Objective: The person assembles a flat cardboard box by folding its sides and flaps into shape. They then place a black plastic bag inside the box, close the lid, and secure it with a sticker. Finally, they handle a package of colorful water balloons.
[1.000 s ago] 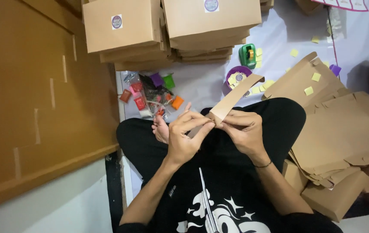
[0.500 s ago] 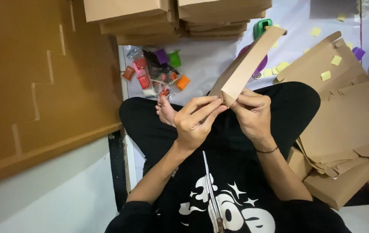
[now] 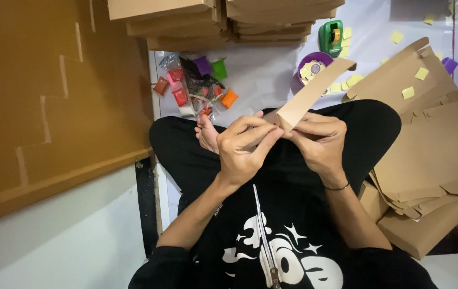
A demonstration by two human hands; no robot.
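Risk: the cardboard strip (image 3: 314, 91) is pinched only at its near end, w/ the far end free in the air above the lap; uneven pressure could likely crease it off-line or tear the fold. A slip would prob. drop it toward the purple tub (image 3: 309, 67) and yellow notes.

Left hand (image 3: 245, 150): fingers (image 3: 255, 131) nearly closed, thumb vs. forefinger pinching the strip's near end. Right hand (image 3: 320, 142): fingers curled, pressed on same end from the right. Flat cardboard stack (image 3: 432, 155) lies right.
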